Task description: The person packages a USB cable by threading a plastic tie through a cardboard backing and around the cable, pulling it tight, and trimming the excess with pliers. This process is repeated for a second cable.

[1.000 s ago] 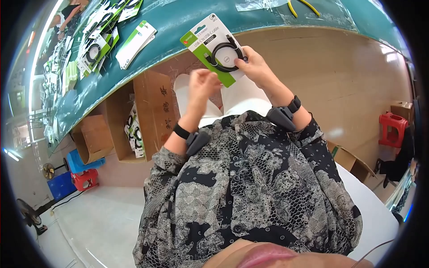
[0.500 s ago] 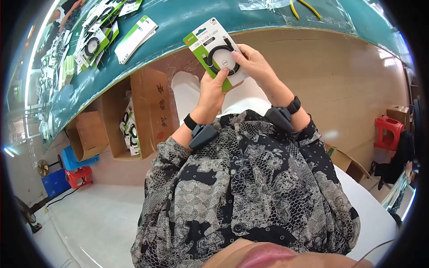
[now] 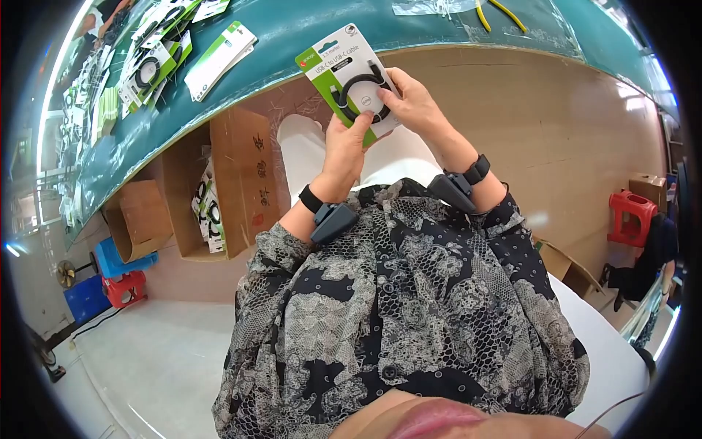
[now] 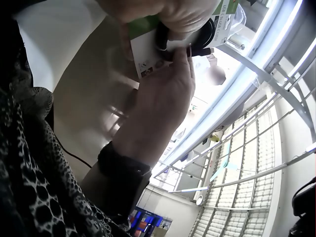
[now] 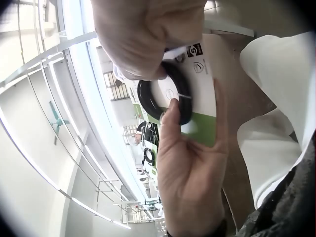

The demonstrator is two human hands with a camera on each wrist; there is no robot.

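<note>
Grip of left hand (image 3: 344, 150) and right hand (image 3: 418, 108) is closed on a cable card (image 3: 349, 83), seemingly to steady it before the near edge of the bench (image 3: 281, 44); by that edge, a card stack (image 3: 220, 60) is laid.

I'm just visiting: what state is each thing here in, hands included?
Cable card: held in both hands, printed front showing.
Black cable: coiled.
Left hand: gripping the card's lower end.
Right hand: gripping the card's side.
Larger cardboard box: open, packs inside.
Card stack: slightly fanned, on the table.
Yellow handles: spread apart.
</note>
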